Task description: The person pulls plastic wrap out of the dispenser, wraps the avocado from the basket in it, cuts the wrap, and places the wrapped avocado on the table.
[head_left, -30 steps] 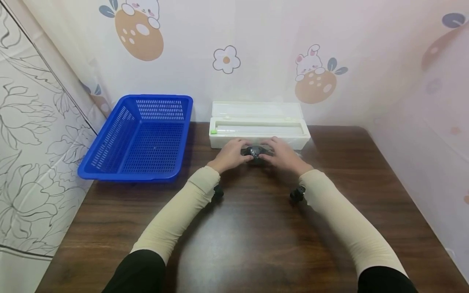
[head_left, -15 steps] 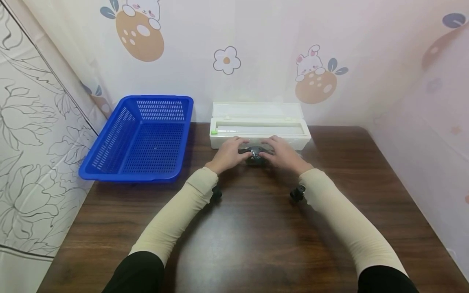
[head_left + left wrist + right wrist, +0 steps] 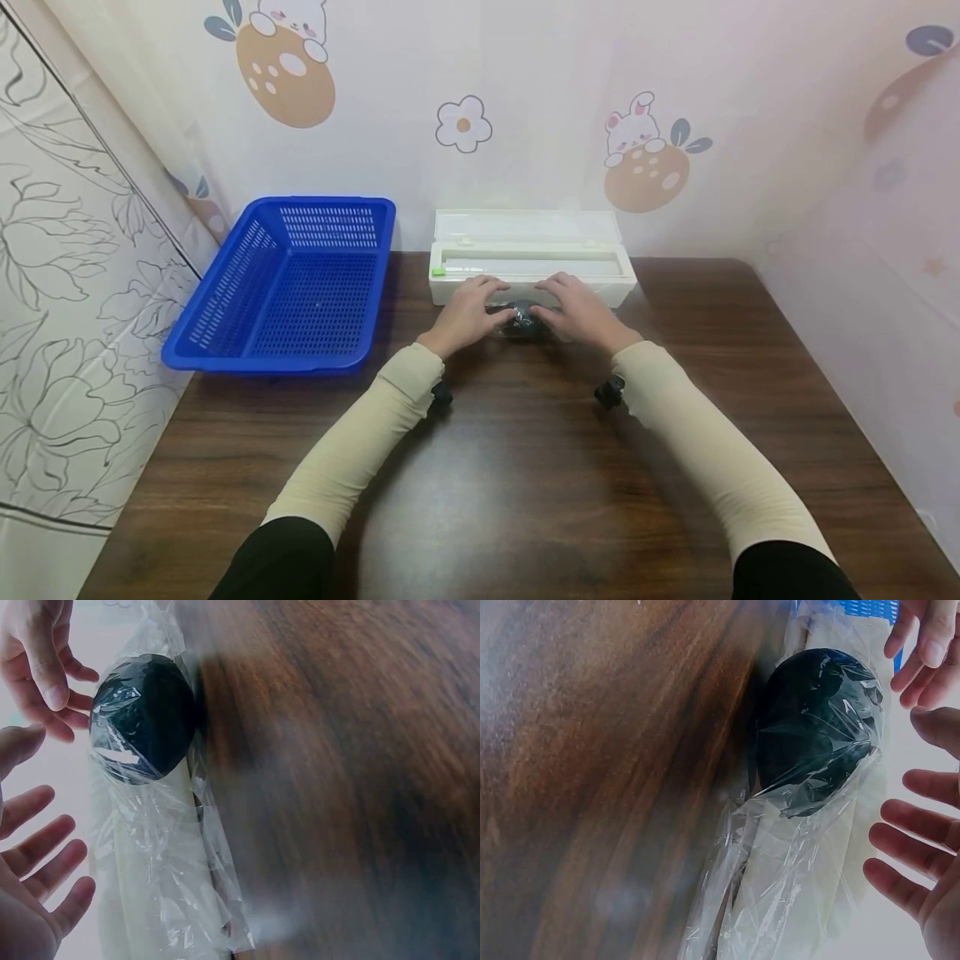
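A dark green, rounded thing with clear cling film drawn over it sits on the table, just in front of a long white box. Its exact kind is hidden by the glossy film. My left hand hovers to its left, fingers loosely spread and the thumb near it. On the other side my right hand hovers likewise, fingers apart. In both wrist views a gap shows between the fingers and the wrapped thing. Loose film trails out to both sides along the box's front.
The white box has its lid raised against the curtain, and a small green piece at its left end. A blue plastic basket stands at the left of the brown wooden table. Patterned curtains close off the back and sides.
Both hands have lifted and drawn slightly back from the wrapped thing, which stays in place. Thumbs and fingers that were close against it now stand apart. The basket and box have not moved.
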The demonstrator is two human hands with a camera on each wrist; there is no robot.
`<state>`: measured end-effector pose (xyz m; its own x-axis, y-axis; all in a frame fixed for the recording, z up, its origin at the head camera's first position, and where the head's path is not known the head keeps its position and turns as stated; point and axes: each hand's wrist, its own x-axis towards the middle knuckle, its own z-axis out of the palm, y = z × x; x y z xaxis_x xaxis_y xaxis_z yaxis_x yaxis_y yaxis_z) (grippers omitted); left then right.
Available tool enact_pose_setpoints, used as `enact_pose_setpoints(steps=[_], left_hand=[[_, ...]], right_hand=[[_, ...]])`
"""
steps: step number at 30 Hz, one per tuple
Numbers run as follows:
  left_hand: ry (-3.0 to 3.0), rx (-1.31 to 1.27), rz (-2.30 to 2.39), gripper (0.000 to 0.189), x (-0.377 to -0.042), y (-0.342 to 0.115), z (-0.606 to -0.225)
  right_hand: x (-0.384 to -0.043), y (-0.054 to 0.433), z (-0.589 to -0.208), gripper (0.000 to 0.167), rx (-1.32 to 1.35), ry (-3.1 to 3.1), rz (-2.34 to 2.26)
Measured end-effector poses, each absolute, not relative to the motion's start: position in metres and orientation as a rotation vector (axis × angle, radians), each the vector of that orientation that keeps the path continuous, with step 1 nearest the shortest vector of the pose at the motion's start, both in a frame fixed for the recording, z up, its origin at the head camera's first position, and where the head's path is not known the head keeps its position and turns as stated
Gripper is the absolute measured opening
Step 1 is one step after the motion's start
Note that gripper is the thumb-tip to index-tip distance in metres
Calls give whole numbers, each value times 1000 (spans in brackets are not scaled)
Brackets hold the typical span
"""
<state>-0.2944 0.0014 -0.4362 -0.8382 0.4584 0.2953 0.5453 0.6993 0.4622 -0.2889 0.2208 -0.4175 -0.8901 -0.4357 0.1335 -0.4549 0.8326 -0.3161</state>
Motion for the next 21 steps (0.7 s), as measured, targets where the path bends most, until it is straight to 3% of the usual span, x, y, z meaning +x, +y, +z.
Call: enact_pose_setpoints(steps=[13,21], left_hand=[[-2767,-671,-736,63,-292,-10,-428],[-2706,-584,-790,63,-293,-18,-424]], right_hand=[[-288,217,-411,51,740,-2914,435],[-293,219,-411,50,767,-2897,485]])
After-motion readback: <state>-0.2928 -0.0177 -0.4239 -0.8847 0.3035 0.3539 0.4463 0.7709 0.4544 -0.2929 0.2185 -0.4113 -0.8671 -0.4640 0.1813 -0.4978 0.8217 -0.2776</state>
